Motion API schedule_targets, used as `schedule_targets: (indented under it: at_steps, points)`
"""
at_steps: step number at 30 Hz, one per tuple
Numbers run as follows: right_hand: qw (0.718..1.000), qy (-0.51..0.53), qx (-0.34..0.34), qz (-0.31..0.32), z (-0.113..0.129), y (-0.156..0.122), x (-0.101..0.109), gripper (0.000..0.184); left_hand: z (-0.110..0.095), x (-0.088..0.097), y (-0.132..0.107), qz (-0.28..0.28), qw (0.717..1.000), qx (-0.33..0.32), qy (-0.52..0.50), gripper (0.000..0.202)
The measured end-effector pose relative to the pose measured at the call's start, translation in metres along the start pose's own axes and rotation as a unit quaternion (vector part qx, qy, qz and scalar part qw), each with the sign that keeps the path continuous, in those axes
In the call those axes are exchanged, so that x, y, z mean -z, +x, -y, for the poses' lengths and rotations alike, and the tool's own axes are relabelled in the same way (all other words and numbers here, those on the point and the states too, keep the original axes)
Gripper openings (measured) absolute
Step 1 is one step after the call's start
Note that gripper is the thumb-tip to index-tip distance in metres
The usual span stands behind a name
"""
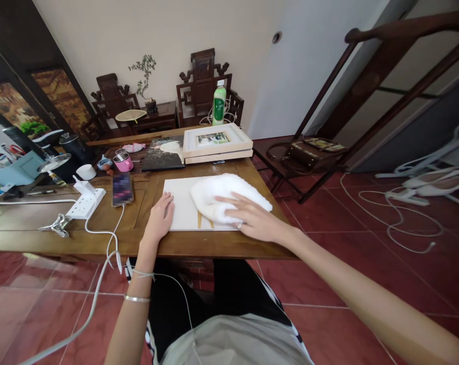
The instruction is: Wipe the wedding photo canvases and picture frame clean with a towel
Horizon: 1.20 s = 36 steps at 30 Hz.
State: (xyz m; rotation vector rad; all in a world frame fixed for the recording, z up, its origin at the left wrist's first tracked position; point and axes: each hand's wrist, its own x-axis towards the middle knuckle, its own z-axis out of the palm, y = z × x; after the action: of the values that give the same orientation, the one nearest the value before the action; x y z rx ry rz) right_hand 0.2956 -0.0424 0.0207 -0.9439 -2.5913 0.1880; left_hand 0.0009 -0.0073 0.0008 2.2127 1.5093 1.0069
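A flat white board (181,203) lies near the front edge of the wooden table, with light-brown stripes showing at its lower middle. My left hand (161,215) rests on the board's left edge, its fingers stretched forward and nothing in them. Over the board's right part lies a bunched white towel (244,188), which hangs past the board's right side. My right hand (252,217) presses on the towel from the right, fingers laid over it and gripping its near side. The towel hides much of the board's right half.
Behind the board stand stacked pale frames (218,144) beside a dark flat panel (163,153), with a green bottle (219,104) behind. Leftward are a phone (122,189), a pink cup (123,162), a white power strip (85,203) and trailing cables. A wooden chair (278,152) stands right.
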Motion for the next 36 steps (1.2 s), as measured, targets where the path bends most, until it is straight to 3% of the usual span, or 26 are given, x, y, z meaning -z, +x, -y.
schedule_targets:
  at_steps: [5,9,13,19,22,25,28,32,36]
  points:
    - [0.990,-0.085,-0.112,-0.031,-0.049,0.024,-0.010,0.033,0.001,0.001,0.000,0.014,1.000,-0.015,-0.008,0.039]
    - [0.981,-0.111,-0.160,-0.028,-0.060,0.047,-0.014,0.036,0.002,0.001,0.001,0.017,1.000,-0.005,-0.006,0.038]
    - [0.987,-0.097,-0.128,-0.020,-0.032,0.036,-0.011,0.034,0.002,0.001,0.001,0.017,1.000,-0.002,-0.005,0.039]
    - [0.998,-0.033,-0.052,0.004,0.043,-0.026,0.005,0.040,0.001,0.000,0.001,0.015,1.000,0.000,-0.003,0.040]
    - [0.999,-0.023,-0.039,0.025,0.056,-0.040,0.013,0.038,0.001,0.000,0.001,0.014,1.000,0.000,-0.006,0.039]
    - [0.997,-0.041,-0.051,0.043,0.040,-0.027,0.014,0.038,0.001,0.000,0.001,0.016,1.000,0.003,-0.007,0.039]
    - [0.995,-0.064,-0.066,0.044,0.002,0.008,0.007,0.038,0.002,0.001,0.001,0.016,1.000,0.006,-0.010,0.039]
    - [0.987,-0.101,-0.122,-0.006,-0.050,0.056,-0.007,0.036,0.003,0.003,0.002,0.017,1.000,0.003,-0.011,0.038]
    - [0.980,-0.110,-0.165,-0.026,-0.068,0.075,-0.014,0.036,0.002,0.003,0.002,0.014,1.000,0.002,-0.007,0.036]
